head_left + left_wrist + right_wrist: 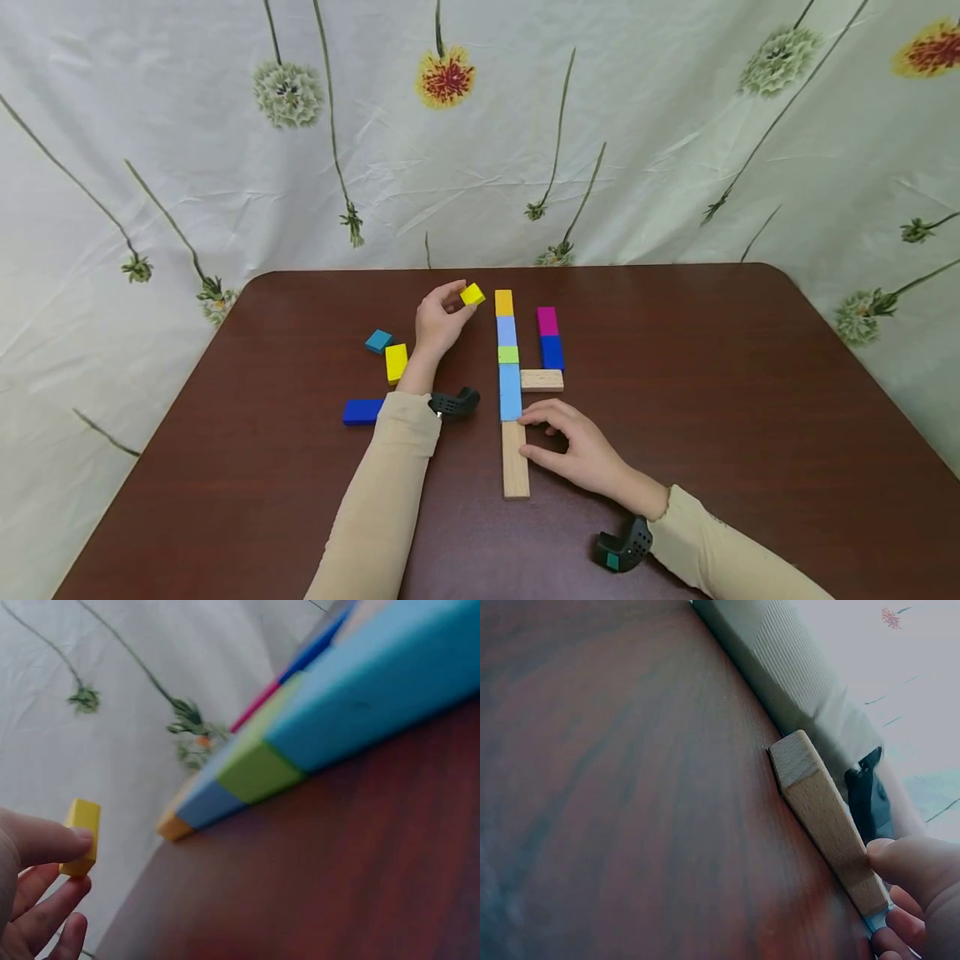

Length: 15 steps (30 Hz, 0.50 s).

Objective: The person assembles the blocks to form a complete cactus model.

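Between thumb and fingers my left hand (438, 321) pinches a small yellow block (472, 294), held up near the far end of a long row of blocks. From far to near the row runs orange (504, 302), periwinkle (507, 331), green (508, 355), light blue (510, 392) and plain wood (515, 461). Beside the row's near part lies my right hand (577, 450), its thumb and fingertips at the right side of the wooden block. In the right wrist view the thumb touches that wooden block (829, 825); the fingers are partly hidden.
Right of the row, a short wooden block (542, 381) lies crosswise, with a dark blue block (552, 352) and a magenta block (547, 321) beyond it. Left of my left arm lie a teal block (378, 341), a yellow block (396, 364) and a blue block (363, 412).
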Available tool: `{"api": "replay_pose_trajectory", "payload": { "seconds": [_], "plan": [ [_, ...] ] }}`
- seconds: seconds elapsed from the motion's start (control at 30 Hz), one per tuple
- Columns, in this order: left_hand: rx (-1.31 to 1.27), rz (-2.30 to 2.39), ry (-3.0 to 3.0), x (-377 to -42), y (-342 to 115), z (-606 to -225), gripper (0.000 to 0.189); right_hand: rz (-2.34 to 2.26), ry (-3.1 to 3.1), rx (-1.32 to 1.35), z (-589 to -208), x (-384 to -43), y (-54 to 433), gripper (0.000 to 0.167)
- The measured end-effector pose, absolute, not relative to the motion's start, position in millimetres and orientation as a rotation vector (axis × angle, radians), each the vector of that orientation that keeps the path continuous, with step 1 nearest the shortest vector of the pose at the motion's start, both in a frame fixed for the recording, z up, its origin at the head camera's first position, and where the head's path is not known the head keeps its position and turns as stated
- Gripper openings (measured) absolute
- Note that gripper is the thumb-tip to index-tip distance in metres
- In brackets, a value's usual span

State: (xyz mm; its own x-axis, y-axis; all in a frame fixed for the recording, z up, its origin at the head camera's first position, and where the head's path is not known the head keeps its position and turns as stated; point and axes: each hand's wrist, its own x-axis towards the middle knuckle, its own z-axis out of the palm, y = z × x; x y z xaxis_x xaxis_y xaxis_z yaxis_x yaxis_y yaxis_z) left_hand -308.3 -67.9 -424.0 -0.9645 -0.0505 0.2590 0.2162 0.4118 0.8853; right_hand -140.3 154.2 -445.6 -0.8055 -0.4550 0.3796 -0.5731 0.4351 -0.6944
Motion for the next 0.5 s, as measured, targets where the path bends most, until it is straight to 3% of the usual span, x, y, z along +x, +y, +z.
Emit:
{"api": "replay_pose_trajectory", "payload": {
  "seconds": [0.5],
  "plan": [
    [-0.073,-1.535,-2.456,-331,-59,-445,0.043,1.316,-2.534,0.933,-449,-141,156,0.03]
  ]
}}
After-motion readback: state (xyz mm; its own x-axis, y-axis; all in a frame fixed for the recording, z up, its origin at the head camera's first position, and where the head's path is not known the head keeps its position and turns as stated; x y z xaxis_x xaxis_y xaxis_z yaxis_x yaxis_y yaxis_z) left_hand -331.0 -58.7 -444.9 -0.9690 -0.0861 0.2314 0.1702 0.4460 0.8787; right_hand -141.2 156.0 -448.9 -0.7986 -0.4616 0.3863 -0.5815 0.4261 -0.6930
